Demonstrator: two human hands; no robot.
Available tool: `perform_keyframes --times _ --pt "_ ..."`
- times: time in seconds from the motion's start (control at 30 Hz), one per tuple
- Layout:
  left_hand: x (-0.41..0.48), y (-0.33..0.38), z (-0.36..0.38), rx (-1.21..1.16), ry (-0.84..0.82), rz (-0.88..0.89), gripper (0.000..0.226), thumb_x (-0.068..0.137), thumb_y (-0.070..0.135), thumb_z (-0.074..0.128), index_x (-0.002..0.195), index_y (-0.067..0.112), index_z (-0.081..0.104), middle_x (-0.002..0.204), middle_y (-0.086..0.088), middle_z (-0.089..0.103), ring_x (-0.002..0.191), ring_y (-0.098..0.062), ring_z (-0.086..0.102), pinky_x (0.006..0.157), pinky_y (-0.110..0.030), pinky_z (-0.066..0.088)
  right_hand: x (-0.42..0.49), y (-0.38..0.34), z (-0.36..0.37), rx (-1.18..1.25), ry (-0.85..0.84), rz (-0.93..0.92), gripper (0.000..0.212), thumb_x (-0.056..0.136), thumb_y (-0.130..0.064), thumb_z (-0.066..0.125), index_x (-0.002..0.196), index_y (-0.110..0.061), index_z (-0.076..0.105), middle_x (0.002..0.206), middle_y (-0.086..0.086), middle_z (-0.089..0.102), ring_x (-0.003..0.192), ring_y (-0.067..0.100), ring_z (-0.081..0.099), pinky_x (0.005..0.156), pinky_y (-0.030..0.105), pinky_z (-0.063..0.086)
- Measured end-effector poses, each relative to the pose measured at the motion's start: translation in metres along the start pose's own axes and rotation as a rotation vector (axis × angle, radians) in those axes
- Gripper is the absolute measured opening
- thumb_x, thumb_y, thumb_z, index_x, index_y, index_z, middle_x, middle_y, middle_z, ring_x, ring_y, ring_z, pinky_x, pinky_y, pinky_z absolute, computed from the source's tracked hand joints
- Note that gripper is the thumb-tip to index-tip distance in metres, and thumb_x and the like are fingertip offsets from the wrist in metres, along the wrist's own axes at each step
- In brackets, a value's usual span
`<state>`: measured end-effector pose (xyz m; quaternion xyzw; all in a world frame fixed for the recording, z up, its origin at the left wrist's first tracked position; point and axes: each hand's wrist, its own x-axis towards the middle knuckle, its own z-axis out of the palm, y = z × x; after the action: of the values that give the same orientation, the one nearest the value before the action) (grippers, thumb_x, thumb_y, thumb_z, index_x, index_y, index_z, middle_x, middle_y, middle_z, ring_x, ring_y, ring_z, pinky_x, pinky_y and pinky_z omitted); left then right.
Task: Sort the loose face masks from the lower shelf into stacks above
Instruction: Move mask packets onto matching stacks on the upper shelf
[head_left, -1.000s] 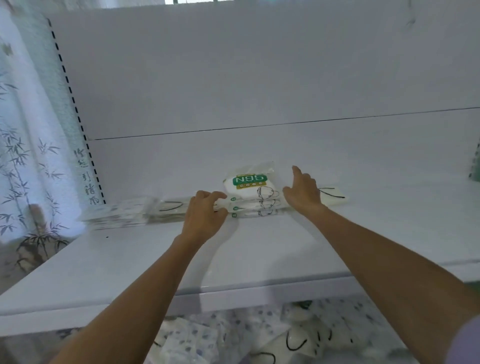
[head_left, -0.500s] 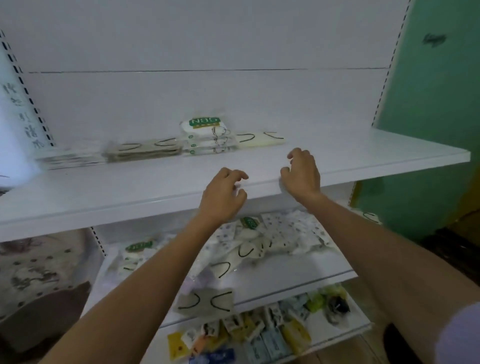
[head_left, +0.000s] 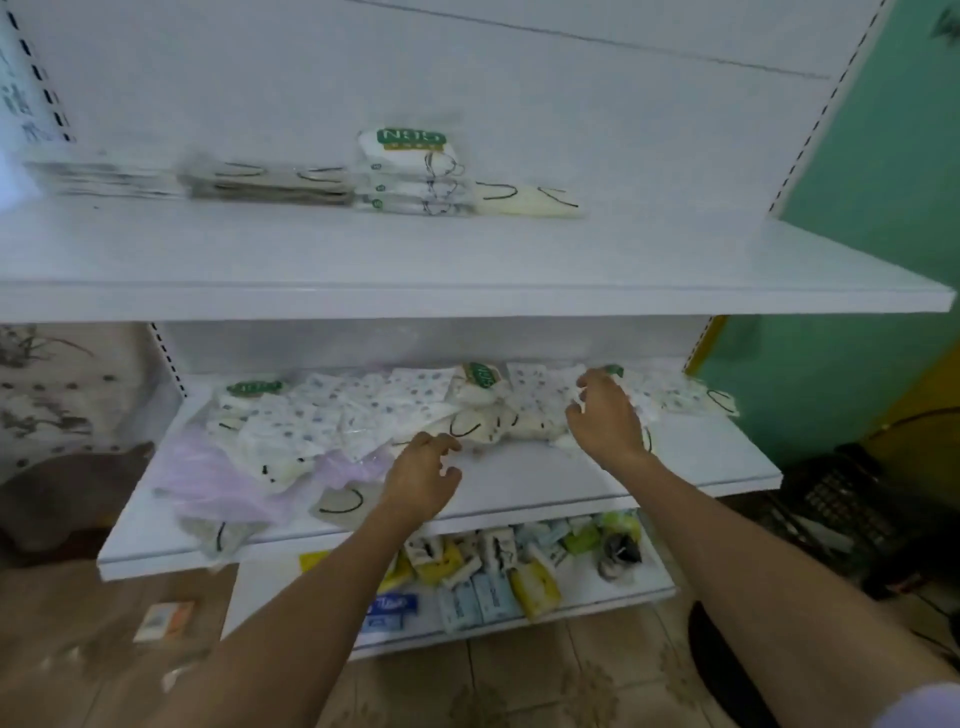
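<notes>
- Upper shelf (head_left: 467, 280): 4 lots of masks sit in a row along the back wall, touching side to side.
- From the left these are a flat patterned stack (head_left: 104, 179) (blurred), a grey stack (head_left: 270, 184), a stack of white N95 packs (head_left: 410, 176) whose top pack is tilted up so its green label shows, and a cream mask (head_left: 524, 200) lying flat at the right end.
- Lower shelf (head_left: 571, 483): loose masks (head_left: 363, 410) are spread in an unsorted heap across the back half. Most are white packets with a small blue print, with a few N95 packs and cream masks with black ear loops mixed in.
- A pale purple plastic bag (head_left: 208, 478) lies at the left front of the lower shelf, partly under the heap.
- 1 grey mask (head_left: 340, 501) lies by the front edge, just right of the bag.
- Left hand (head_left: 421, 478): over the bare front strip of the lower shelf, just beside the grey mask, fingers loosely curled, holding nothing.
- Right hand (head_left: 605, 415): on the right part of the heap, fingers bent down among the printed packets. I cannot tell whether it pinches one.
- The 2 hands are apart, with cream masks between them.
- Bottom shelf (head_left: 597, 608): a jumble of small yellow, blue and white boxes (head_left: 493, 587).
- A small orange and white box (head_left: 163, 621) lies on the floor, left of the shelving.
</notes>
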<state>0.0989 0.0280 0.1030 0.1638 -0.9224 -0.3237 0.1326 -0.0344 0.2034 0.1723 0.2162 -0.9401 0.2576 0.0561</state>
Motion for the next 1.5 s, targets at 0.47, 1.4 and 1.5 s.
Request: perform_keyframes --times 0.47,1.4,1.5 --pt "-0.110 -0.120 -0.003 -0.009 0.154 -0.544 0.032 0.086 0.015 0.058 0.118 0.013 0.056 0.117 -0.012 0.052 0.096 -0.027 0.059 0.081 -0.035 0.048 -0.060 -0.048 0.164 -0.166 -0.631 -0.337 0.037 0.091 -0.018 0.048 0.126 -0.006 0.045 0.125 0.015 0.051 0.116 0.029 0.048 0.093 0.035 0.044" --pt "0.012 -0.315 -0.098 0.010 0.182 -0.432 0.033 0.082 0.008 0.063 0.115 0.004 0.060 0.112 -0.021 0.058 0.103 -0.035 0.056 0.090 -0.033 0.041 0.013 -0.169 0.324 -0.075 -0.476 -0.012 0.043 0.089 -0.015 0.049 0.131 -0.003 0.045 0.129 0.016 0.050 0.121 0.032 0.043 0.096 0.037 0.039" --pt "0.034 -0.319 -0.091 0.011 0.196 -0.426 0.032 0.081 0.007 0.064 0.112 0.003 0.060 0.113 -0.021 0.057 0.104 -0.035 0.055 0.090 -0.033 0.041 0.032 -0.162 0.332 -0.101 -0.444 -0.029 0.044 0.090 -0.013 0.048 0.132 -0.001 0.044 0.135 0.015 0.047 0.125 0.031 0.040 0.100 0.038 0.036"
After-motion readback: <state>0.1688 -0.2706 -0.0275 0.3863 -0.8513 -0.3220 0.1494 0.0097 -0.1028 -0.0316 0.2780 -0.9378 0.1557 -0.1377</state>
